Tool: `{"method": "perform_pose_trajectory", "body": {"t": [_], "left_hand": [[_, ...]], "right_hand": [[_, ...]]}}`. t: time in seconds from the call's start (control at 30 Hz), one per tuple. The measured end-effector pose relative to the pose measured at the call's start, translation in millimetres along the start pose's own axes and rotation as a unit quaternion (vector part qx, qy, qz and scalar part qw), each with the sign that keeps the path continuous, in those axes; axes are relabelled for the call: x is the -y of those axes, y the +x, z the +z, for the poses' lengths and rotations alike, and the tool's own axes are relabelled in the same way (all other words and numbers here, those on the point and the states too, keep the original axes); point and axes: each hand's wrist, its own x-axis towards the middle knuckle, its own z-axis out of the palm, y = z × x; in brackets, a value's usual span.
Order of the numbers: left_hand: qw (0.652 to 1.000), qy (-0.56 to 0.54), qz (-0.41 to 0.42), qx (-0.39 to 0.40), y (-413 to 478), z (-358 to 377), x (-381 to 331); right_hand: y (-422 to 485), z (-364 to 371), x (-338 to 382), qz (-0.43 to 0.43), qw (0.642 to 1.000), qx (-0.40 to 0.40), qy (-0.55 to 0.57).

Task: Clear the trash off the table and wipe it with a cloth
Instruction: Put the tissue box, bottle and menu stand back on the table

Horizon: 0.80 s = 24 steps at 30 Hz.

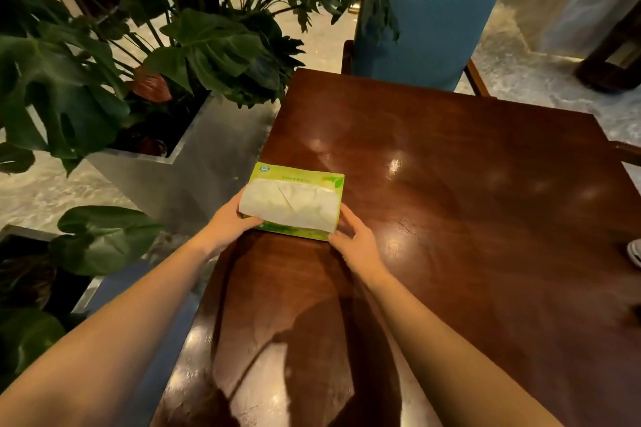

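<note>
tissue pack (pixel 295 204) lies crosswise on table (pixel 451 218); both hands' fingers (pixel 348 218) clasp its ends.

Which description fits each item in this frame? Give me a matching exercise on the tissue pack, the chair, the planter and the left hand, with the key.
Column one:
1. tissue pack
2. chair
3. planter
4. left hand

Column two:
A. blue, at the far side of the table
B. metallic, on the floor beside the table's left edge
C. green, lying near the table's left edge between both hands
D. touching the pack's left end

Pairs: 1-C, 2-A, 3-B, 4-D. The right hand touches the pack's right end.
</note>
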Motion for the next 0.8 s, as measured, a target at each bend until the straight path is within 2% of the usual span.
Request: {"method": "perform_pose_trajectory", "body": {"t": [0.17,0.3,0.37,0.43,0.5,0.6,0.8], "left_hand": [[0.996,0.075,0.017,-0.050,-4.7,9.3,-1.3],[0.968,0.223,-0.066,-0.095,-20.0,17.5,-1.5],[0.939,0.315,-0.125,-0.054,-32.9,25.5,-6.4],[0.900,0.412,-0.139,0.021,-46.9,40.3,-18.2],[0.871,0.472,-0.113,0.070,-59.6,60.2,-37.0],[0.856,0.501,-0.050,0.114,-77.8,97.8,-76.4],[0.818,0.539,0.048,0.194,-116.7,198.3,-157.2]], "right_hand": [[-3.1,-6.0,9.0,0.015,0.997,0.010,-0.075],[-9.0,-24.9,11.3,0.015,0.974,0.034,-0.225],[-15.3,-42.1,13.7,0.020,0.948,0.066,-0.311],[-25.7,-64.4,19.5,0.034,0.922,0.103,-0.372],[-40.7,-90.9,26.8,0.050,0.903,0.136,-0.405],[-71.4,-138.1,36.8,0.059,0.886,0.155,-0.433],[-144.9,-243.7,47.5,0.075,0.870,0.133,-0.469]]}}
